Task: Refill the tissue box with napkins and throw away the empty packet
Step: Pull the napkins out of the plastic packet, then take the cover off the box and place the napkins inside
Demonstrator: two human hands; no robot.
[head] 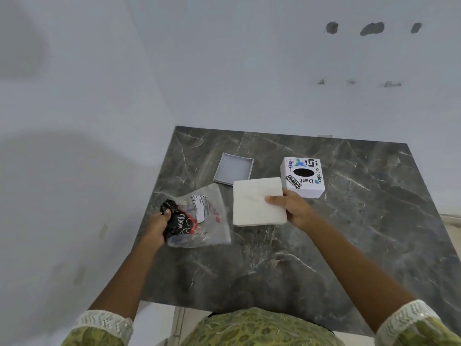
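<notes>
Right hand (294, 208) has its fingers clamped on the napkins (258, 201), the tissue box (303, 176) just beyond on the table (349, 233), while left-hand (157, 227) fingers grip the packet (199, 216).

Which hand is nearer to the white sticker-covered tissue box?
Right. The right hand, holding the white napkin stack, is just in front of the tissue box; the left hand is far left, gripping the clear plastic packet.
</notes>
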